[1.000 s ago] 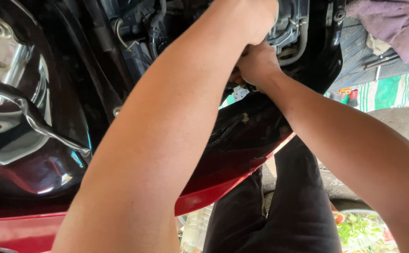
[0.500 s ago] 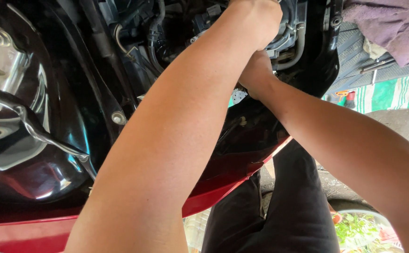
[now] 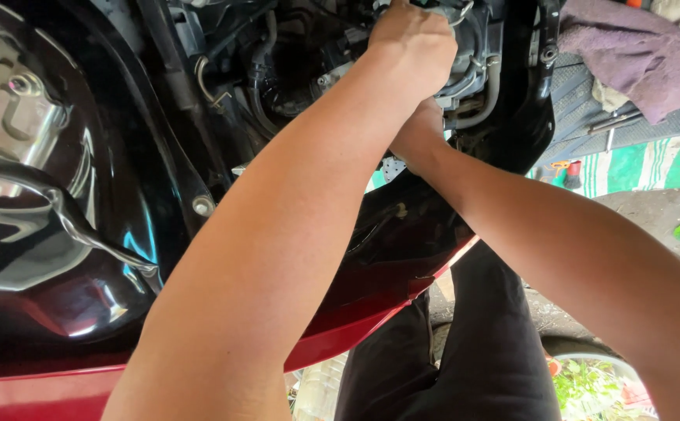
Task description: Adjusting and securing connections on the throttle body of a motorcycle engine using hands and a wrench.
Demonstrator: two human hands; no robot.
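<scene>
My left hand (image 3: pixel 414 43) reaches up into the open engine bay of a scooter, fingers curled in a fist around a grey metal engine part (image 3: pixel 472 31) at the top of the view. Just below and behind it is my right hand (image 3: pixel 418 136), pressed against the same spot. Its fingers are hidden by my left hand, so what it grips cannot be seen. Black hoses (image 3: pixel 266 74) and a metal pipe (image 3: pixel 489 97) run around the part.
Glossy black and red body panels (image 3: pixel 83 257) fill the left and lower view. A purple rag (image 3: pixel 636 54) lies on a dark seat at the upper right. My dark trouser leg (image 3: pixel 472 351) is below. A green striped mat (image 3: pixel 636 168) and small tools lie on the ground at right.
Both hands stay at the same engine part. The view has shifted a little, so more of my left fist shows and both hands sit slightly lower in the frame.
</scene>
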